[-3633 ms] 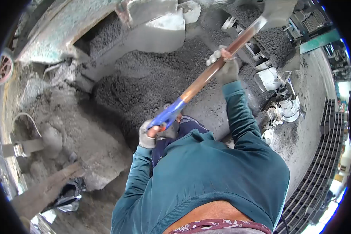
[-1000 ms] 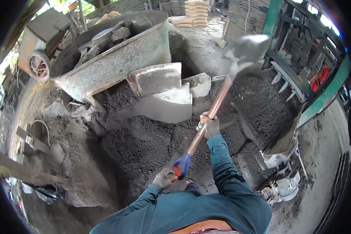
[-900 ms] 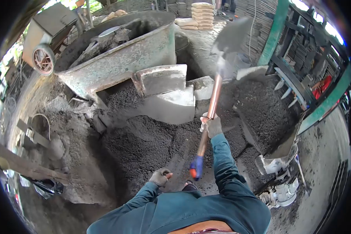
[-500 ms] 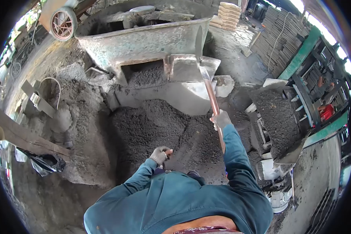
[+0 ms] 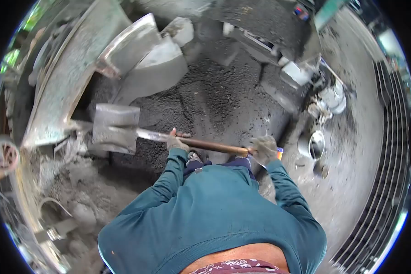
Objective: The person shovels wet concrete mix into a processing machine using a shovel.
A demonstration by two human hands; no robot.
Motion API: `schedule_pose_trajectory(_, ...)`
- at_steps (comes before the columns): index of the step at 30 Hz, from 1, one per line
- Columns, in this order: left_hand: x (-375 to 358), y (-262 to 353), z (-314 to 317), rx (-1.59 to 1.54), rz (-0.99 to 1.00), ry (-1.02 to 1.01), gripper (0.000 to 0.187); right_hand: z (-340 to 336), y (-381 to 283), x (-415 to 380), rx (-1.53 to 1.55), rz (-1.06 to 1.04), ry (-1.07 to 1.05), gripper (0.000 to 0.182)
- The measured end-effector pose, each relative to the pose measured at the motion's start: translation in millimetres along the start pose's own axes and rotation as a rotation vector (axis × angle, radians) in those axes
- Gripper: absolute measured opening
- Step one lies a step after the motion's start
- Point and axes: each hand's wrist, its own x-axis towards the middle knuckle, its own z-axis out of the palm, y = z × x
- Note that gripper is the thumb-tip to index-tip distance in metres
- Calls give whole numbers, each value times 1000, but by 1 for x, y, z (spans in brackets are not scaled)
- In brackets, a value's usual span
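Note:
A shovel (image 5: 116,129) lies across the view, its flat metal blade at the left and its wooden shaft running right in front of my body. My left hand (image 5: 177,140), in a grey glove, is closed around the shaft near the metal socket. Gloved too, my right hand (image 5: 263,150) grips the rear end of the shaft, near a blue and orange patch. Beneath the shaft spreads a dark, damp, grainy mix (image 5: 210,100). The blade seems to carry no load and hangs near the left edge of the mix.
At the upper left stands a large greenish metal trough (image 5: 73,77) with a curved metal sheet (image 5: 134,45) beside it. A motor (image 5: 332,98), a bucket (image 5: 311,144) and a small can (image 5: 321,170) are on the right. Metal bars (image 5: 392,150) line the far right.
The view has turned to the right. The shovel has swung down from upright to nearly level, blade to the left. My left hand has taken hold of the shaft, and my right hand is at its rear end.

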Motion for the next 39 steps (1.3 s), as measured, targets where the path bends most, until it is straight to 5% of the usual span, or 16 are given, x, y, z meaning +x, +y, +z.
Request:
schedule_pose_trajectory(3, 33, -8, -11, 94, 45, 2, 22, -5, 39, -65, -10, 77, 269, 40)
schedule_pose_trajectory(6, 6, -21, 37, 171, 14, -44, 25, 26, 82, -111, 329, 358, 326, 43)
schedule_pose_trajectory(9, 2, -63, 74, 257, -36, -129, 34, 118, 118, -138, 1100, 808, 505, 47)
schedule_pose_trajectory(10, 2, -85, 80, 259, -67, -167, 36, 106, 107, -143, 1608, 962, 553, 43)
schedule_pose_trajectory(13, 17, -174, 58, 282, -305, -199, 43, 154, 102, -182, 1735, 1176, 640, 34)
schedule_pose_trajectory(17, 46, -323, -26, 621, -619, 85, 38, 141, 78, -212, 1448, 1728, 702, 18)
schedule_pose_trajectory(19, 46, -378, -61, 713, -916, 282, 35, 142, 66, -255, 1312, 1830, 667, 16)
schedule_pose_trajectory(21, 24, -420, -105, 773, -988, 338, 26, 151, 49, -305, 770, 1878, 511, 18)
schedule_pose_trajectory(23, 18, -453, -144, 869, -1154, 435, 20, 147, 37, -330, 640, 2068, 538, 13)
schedule_pose_trajectory(26, 27, -480, -167, 993, -1149, 443, 14, 158, 25, -319, 770, 1977, 1012, 13)
schedule_pose_trajectory(29, 89, -463, -135, 987, -1014, 328, 18, 190, 40, -252, 536, 2039, 444, 16)
schedule_pose_trajectory(31, 163, -432, -77, 977, -886, 195, 15, 221, 56, -154, 639, 1799, 451, 16)
schedule_pose_trajectory(33, 253, -386, -1, 1002, -758, 76, 13, 267, 59, -59, 1231, 1830, 533, 20)
schedule_pose_trajectory(34, 312, -369, 20, 1110, -703, 67, 16, 309, 48, -22, 767, 1552, 630, 18)
schedule_pose_trajectory(35, 361, -349, 48, 1157, -767, 119, 15, 289, 46, 35, 905, 1603, 623, 19)
schedule_pose_trajectory(39, 369, -309, 87, 1222, -474, 15, 13, 281, 40, 91, 1677, 1580, 869, 24)
